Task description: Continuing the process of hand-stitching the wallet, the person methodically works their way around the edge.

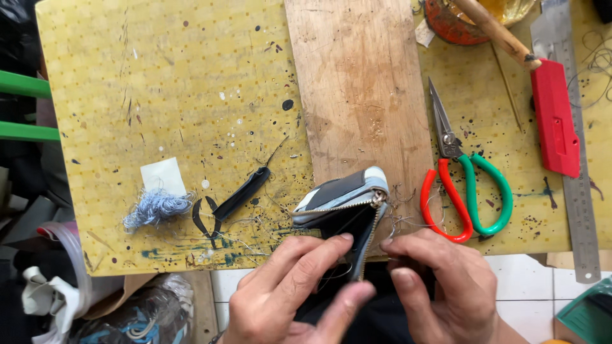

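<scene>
L hand (290, 286) pinches the near edge of a small black-and-grey zippered pouch (344, 197) w/ brass zip, steadying it at the table's front edge; R hand (440, 283) is clenched by the zip's lower end, holding what I can't tell. Pouch's long axis runs near-left to far-right, rounded corner pointing away. Beyond: wooden board (360, 83), red-and-green-handled scissors (462, 185).

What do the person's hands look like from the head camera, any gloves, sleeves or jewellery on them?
Both are bare: no gloves, rings or watch show on the left hand or the right hand. No sleeves reach the visible wrists, which run off the bottom edge. Fingernails are short and unpainted. Nothing else is worn that the view shows.
</scene>
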